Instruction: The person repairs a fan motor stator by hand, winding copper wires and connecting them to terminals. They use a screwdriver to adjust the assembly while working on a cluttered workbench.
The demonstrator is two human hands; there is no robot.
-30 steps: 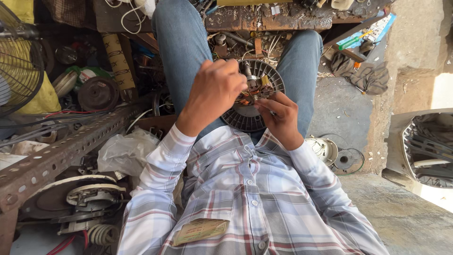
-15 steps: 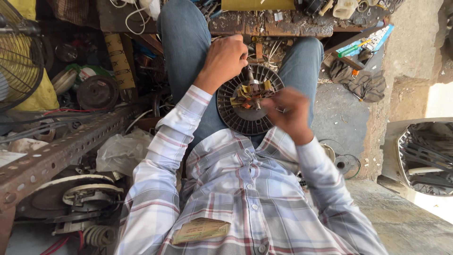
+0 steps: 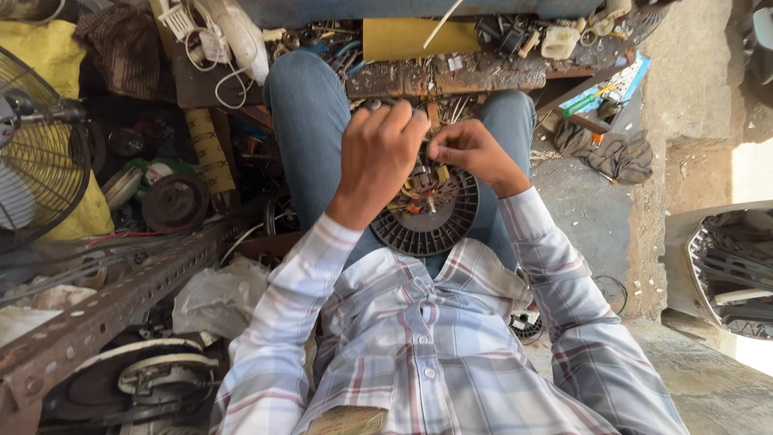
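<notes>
While the round dark motor housing (image 3: 425, 216) rests on the lap between the knees, the left hand (image 3: 378, 157) and right hand (image 3: 467, 153) pinch something small at its far edge, seemingly mid wiring work that calls for steady fingertip control

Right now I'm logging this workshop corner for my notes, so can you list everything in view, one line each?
Round vented motor housing: one, dark grey, on the person's lap, copper windings at its centre.
Fan guard: one, yellowish wire, far left.
Slotted angle bar: one, rusty, lower left, running diagonally.
Plastic bag: one, whitish, beside the bar.
Workbench: one, worn, cluttered with small parts, beyond the knees.
Cloth: one, grey, on the floor at right.
Left hand: over the housing, fingers curled; what it grips is hidden.
Right hand: pinching at the housing's top edge.
</notes>
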